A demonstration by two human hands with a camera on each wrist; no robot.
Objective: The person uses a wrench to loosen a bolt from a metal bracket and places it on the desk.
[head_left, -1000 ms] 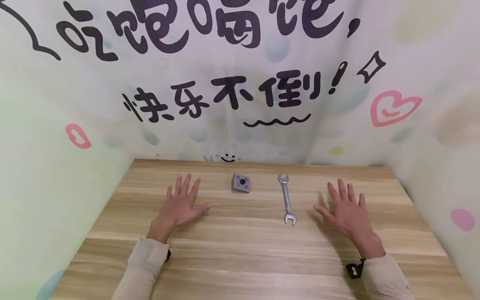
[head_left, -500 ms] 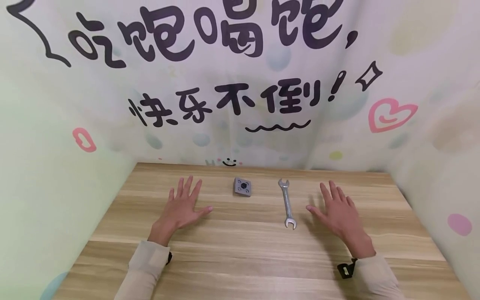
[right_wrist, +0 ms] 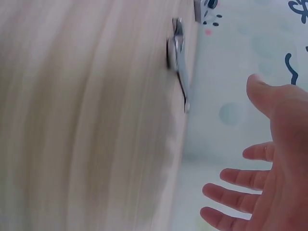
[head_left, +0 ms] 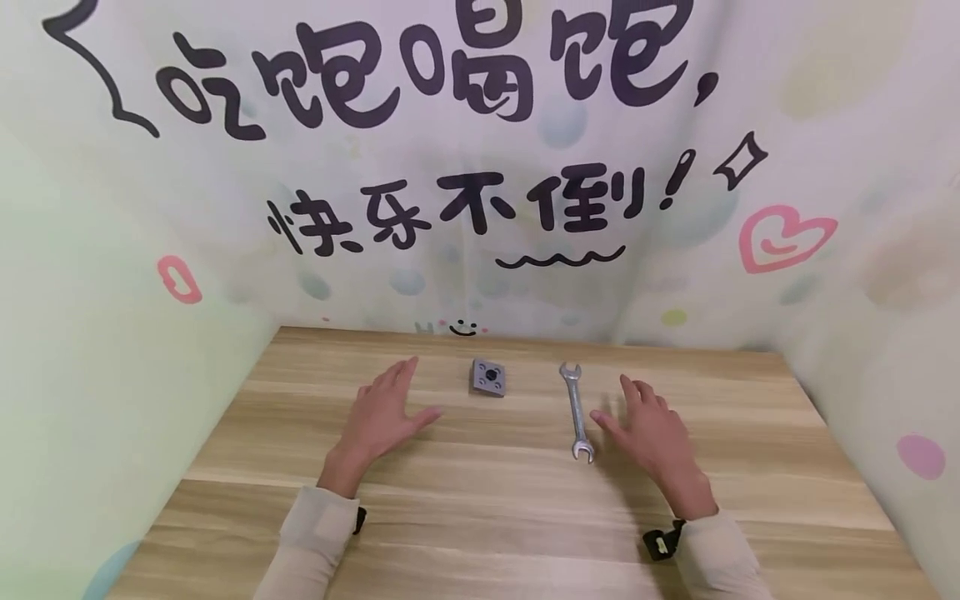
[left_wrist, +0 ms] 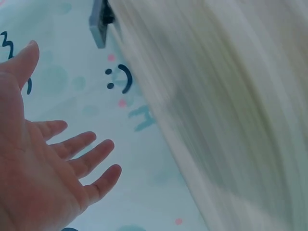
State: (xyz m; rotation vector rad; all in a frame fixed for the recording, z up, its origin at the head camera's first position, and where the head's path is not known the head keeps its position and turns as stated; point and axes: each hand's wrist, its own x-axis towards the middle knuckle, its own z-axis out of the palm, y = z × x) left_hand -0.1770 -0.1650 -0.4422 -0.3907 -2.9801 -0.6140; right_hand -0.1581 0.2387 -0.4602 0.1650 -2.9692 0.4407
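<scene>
On the wooden table lies a double open-ended wrench (head_left: 576,410), its length pointing away from the person. To its left sits a small grey square block (head_left: 489,377) with a dark centre and a hole near each corner. My left hand (head_left: 380,422) hovers left of the block, thumb held apart and nothing in it. Just right of the wrench is my right hand (head_left: 651,436), also holding nothing, with its thumb close to the shaft. Both wrist views show spread, relaxed fingers; the wrench (right_wrist: 178,57) appears beyond the right thumb, and the block (left_wrist: 99,24) shows at the left wrist view's top.
The wooden table (head_left: 480,517) ends at the back against a printed wall cloth (head_left: 420,283) with black lettering. More pale wall stands on the left and right sides. A dark strap device (head_left: 662,543) sits at the right wrist.
Both hands have moved inward, the right one leftward toward the wrench and the left one rightward toward the block. Their fingers are less spread. The head view has shifted slightly; block and wrench stay put.
</scene>
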